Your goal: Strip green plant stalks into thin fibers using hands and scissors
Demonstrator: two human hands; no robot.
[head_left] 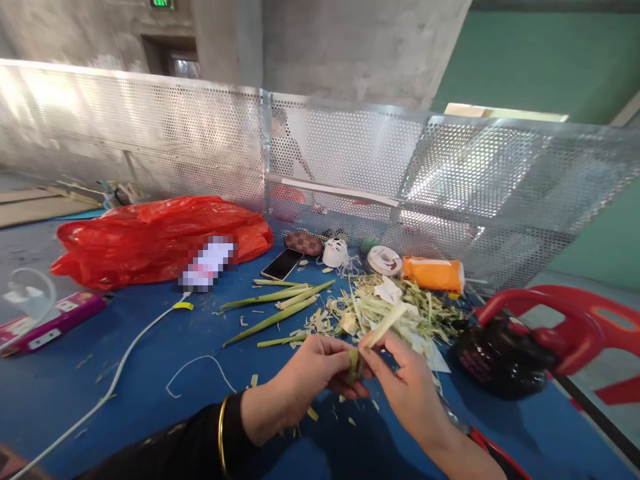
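From the head view, the left hand point(305, 377) has its grip closed around a folded green piece point(355, 365); the right hand point(413, 387) pinches a pale strip point(389, 325) between thumb and fingertips, beside it. Both are held above the blue surface point(145, 413), just in front of the scraps point(430, 308). A sign point(161, 3) reads "EXIT"; red lettering on the black item point(505, 360) is too small to read, and the lit phone point(207, 265) is blurred.
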